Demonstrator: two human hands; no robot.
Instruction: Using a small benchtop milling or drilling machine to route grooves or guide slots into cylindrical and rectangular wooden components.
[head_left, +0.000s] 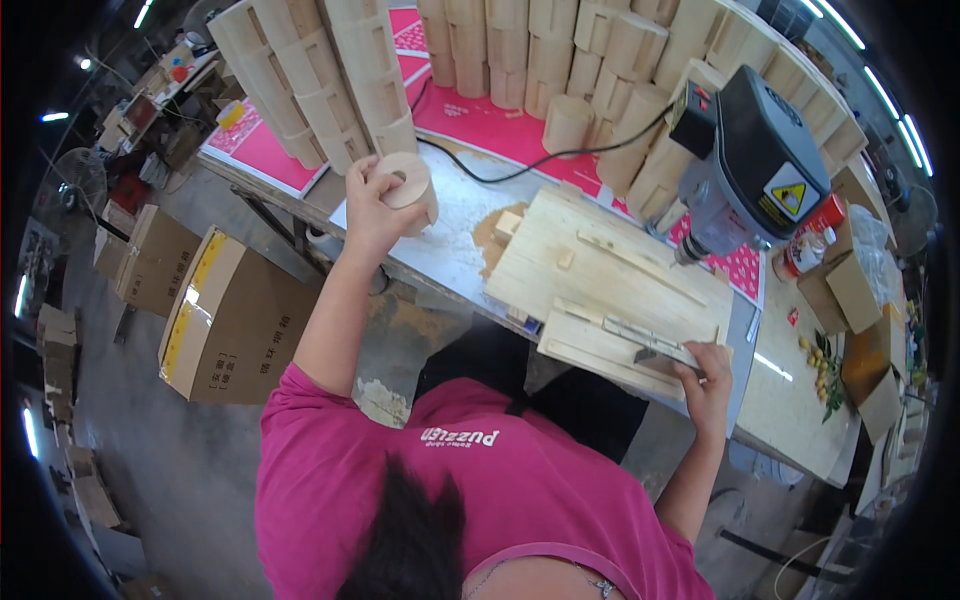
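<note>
Left hand (372,208) is clamped on a wooden cylinder (414,174) over the worktable (447,232), left of the wooden jig (530,250); holed end faces upward, long axis roughly upright; right hand (711,372) grips the metal bar's (640,335) end

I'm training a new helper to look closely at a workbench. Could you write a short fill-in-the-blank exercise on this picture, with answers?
1. The left hand grips a wooden cylinder with a round ____ in its end.
2. The ____ hand is at the end of the metal bar on the wooden fixture.
3. The yellow warning sign on the drill is shaped like a ____.

Missing words: hole; right; triangle.
</note>
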